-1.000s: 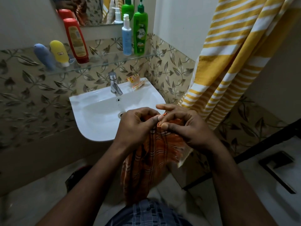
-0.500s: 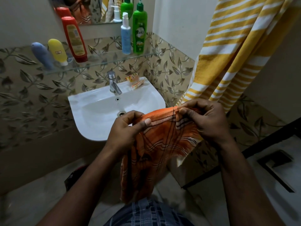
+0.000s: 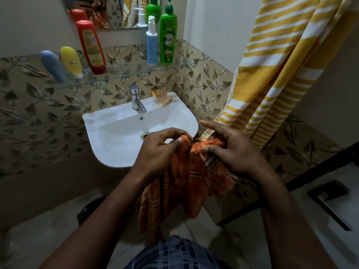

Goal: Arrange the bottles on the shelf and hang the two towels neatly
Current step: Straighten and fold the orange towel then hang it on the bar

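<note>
An orange checked towel (image 3: 182, 183) hangs bunched in front of me, just right of the sink. My left hand (image 3: 157, 152) pinches its top edge between thumb and fingers. My right hand (image 3: 233, 152) grips the gathered cloth beside it, its index finger pointing left. A yellow-and-white striped towel (image 3: 281, 65) hangs on the right wall. On the glass shelf (image 3: 126, 72) stand a blue bottle (image 3: 53, 66), a yellow bottle (image 3: 71, 62), a red bottle (image 3: 91, 46), a light blue spray bottle (image 3: 152, 42) and a green bottle (image 3: 168, 38).
A white sink (image 3: 108, 136) with a chrome tap (image 3: 137, 99) juts from the leaf-patterned tiles. An orange soap packet (image 3: 162, 98) lies on its back right corner. A mirror (image 3: 116, 12) sits above the shelf. A white door with a dark recessed handle (image 3: 330, 200) is at lower right.
My hands, which held the towel's top edge stretched out half a second ago, have come back together and bunched the cloth. The view has shifted slightly.
</note>
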`<state>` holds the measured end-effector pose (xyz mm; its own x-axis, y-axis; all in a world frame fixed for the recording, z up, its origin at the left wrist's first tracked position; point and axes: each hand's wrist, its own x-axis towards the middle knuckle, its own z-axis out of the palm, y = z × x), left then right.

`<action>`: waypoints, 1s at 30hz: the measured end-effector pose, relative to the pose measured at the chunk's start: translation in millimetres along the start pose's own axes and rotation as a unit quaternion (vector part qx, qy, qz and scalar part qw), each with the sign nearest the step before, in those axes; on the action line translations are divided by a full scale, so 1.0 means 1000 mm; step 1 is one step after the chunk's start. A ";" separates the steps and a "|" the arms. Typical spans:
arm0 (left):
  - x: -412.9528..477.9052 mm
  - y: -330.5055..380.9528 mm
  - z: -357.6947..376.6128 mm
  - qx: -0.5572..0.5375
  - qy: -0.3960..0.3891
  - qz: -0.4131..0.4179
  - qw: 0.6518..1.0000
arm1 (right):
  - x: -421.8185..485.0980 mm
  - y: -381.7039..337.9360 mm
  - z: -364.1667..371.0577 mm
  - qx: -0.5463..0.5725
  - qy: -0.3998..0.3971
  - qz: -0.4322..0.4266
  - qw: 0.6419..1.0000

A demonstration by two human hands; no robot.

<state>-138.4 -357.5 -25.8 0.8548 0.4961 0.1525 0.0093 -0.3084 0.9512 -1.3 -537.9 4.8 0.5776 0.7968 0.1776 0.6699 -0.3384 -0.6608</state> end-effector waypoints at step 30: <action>0.001 -0.014 -0.003 0.028 0.046 -0.006 0.999 | -0.002 0.003 0.025 0.234 0.055 0.115 0.964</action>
<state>-139.6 -349.8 -38.6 0.8035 0.5712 0.1679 0.0495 -0.3451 0.9373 -12.2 -527.9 -15.9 0.7488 0.6612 0.0458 0.2488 -0.2163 -0.9441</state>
